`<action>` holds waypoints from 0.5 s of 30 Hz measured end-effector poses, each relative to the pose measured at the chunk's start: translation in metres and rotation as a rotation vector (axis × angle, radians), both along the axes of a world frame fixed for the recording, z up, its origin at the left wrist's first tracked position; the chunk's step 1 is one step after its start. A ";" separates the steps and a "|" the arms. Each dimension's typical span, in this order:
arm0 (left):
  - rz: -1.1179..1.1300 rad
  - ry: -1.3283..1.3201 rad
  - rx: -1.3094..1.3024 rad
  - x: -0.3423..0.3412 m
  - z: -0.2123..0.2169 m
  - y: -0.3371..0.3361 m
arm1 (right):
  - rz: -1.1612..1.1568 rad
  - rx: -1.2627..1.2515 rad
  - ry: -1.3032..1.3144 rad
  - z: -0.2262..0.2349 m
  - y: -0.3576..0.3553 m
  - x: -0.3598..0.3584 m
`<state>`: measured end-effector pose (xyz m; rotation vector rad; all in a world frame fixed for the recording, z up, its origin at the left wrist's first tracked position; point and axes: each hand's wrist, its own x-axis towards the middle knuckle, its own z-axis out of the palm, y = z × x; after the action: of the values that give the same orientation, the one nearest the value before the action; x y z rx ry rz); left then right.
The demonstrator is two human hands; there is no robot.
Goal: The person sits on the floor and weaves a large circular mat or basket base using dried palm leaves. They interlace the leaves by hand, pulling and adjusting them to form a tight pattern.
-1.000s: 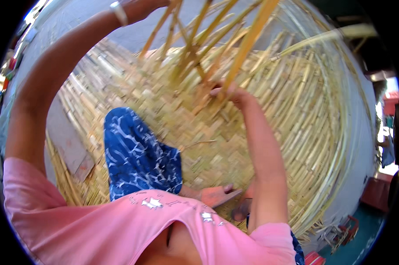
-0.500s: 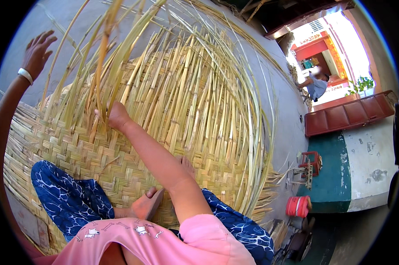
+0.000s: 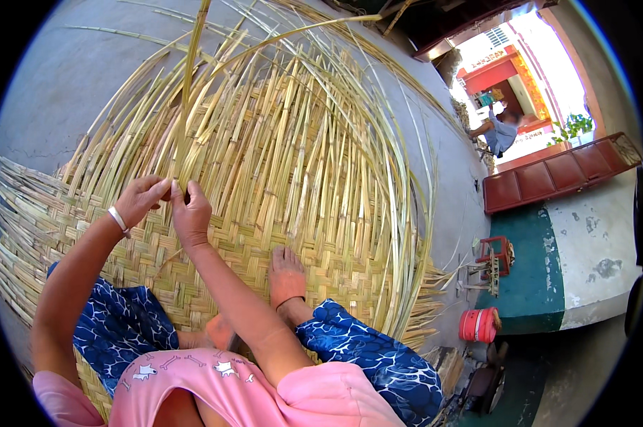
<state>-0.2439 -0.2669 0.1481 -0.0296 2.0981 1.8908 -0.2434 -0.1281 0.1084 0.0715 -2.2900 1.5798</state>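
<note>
Both hands meet over the left part of a woven mat made of flat, pale yellow-green split-cane strips. A long split-cane strip stands up from between my fingertips and runs out past the top of the view. My left hand, with a white bracelet at the wrist, pinches its lower end from the left. Close beside it, my right hand pinches the same strip between thumb and fingers. Beyond the hands, many unwoven strips fan out side by side from the weave.
My bare foot presses on the mat. Long loose strips curve along its right side over the grey floor. Further right are a red stool, a red round container and a dark red door panel. Another person sits near the doorway.
My left hand has come down from the upper left to join the right at the strip. Several strips raised before now lie lower, and a single strip stands between my hands.
</note>
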 end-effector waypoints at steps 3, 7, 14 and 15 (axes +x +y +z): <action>0.061 0.015 0.093 -0.012 0.011 0.011 | 0.009 -0.043 -0.008 0.006 0.000 0.005; 0.075 0.001 0.152 -0.023 0.043 0.020 | 0.149 0.084 0.145 0.000 -0.003 0.020; 0.149 0.136 0.483 -0.020 0.101 -0.007 | 0.343 0.273 0.291 0.015 -0.003 0.025; 0.071 0.205 0.525 -0.019 0.110 -0.014 | 0.388 0.293 0.318 0.013 -0.002 0.026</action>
<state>-0.2625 -0.2804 0.2585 0.2189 1.6630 2.5204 -0.2174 -0.1300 0.1214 0.8226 -2.3184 1.2615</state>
